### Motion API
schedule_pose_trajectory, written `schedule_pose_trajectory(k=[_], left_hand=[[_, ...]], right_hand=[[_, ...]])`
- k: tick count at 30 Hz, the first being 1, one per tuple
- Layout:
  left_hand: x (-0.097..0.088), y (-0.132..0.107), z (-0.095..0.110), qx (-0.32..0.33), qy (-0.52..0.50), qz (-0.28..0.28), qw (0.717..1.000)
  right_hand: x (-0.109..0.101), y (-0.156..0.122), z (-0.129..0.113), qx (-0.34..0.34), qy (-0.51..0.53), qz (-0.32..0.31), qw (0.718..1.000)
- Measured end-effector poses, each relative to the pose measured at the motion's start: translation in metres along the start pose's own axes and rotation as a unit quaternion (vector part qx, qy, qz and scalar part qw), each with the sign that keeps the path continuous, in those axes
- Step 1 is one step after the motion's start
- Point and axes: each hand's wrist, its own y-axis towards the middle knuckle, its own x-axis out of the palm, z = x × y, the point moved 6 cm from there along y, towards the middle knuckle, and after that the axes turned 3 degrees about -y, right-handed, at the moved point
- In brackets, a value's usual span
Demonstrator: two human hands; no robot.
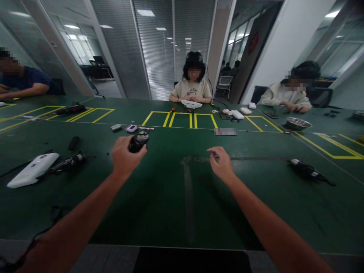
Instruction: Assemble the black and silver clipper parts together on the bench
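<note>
My left hand (125,157) is wrapped round a small black object (138,141) with a shiny, greyish top, held up over the green table (162,212). Its exact kind is not clear. Off to the right, my right hand (222,163) hovers above the tabletop with nothing in it, the fingers partly bent and apart. Beyond my left hand lie a lilac-and-white gadget (131,128) with a strap and a small silver cylinder (116,127).
At left are a white flat device (34,170), a bundled black cable (68,162) and a black oblong piece (74,143). Another black cable bundle (309,171) lies right. Yellow tape marks (180,113) cross the far side, near a metal bowl (298,123). Several people sit around.
</note>
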Motion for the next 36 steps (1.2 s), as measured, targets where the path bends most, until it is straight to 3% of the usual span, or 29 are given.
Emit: schedule_pose_trajectory(k=[3,5,7,10,16,21,30,36], left_hand=[[0.029,-0.008,0.063,0.007,-0.116,-0.002,0.993],[0.048,-0.014,0.098,0.007,-0.18,-0.016,0.983],[0.065,-0.023,0.123,-0.001,-0.228,-0.031,0.973],[0.085,-0.04,0.143,-0.014,-0.284,-0.058,0.957],[0.108,-0.072,0.145,-0.021,-0.339,-0.119,0.933],[0.11,-0.079,0.138,-0.036,-0.33,-0.111,0.937],[0.111,-0.081,0.141,-0.018,-0.348,-0.11,0.931],[0.111,-0.082,0.143,-0.02,-0.361,-0.115,0.925]], right_hand=[[0.003,0.009,-0.035,-0.007,0.083,0.0,0.997],[0.006,0.011,-0.047,-0.008,0.138,0.009,0.99],[0.008,0.009,-0.047,-0.006,0.167,0.03,0.986],[0.009,-0.001,-0.037,-0.008,0.151,0.052,0.987],[0.011,-0.017,-0.042,-0.085,0.061,0.007,0.995],[0.019,-0.022,-0.056,-0.135,0.038,-0.02,0.99],[0.017,-0.026,-0.054,-0.129,0.062,0.021,0.989],[0.016,-0.026,-0.053,-0.11,0.098,0.014,0.989]])
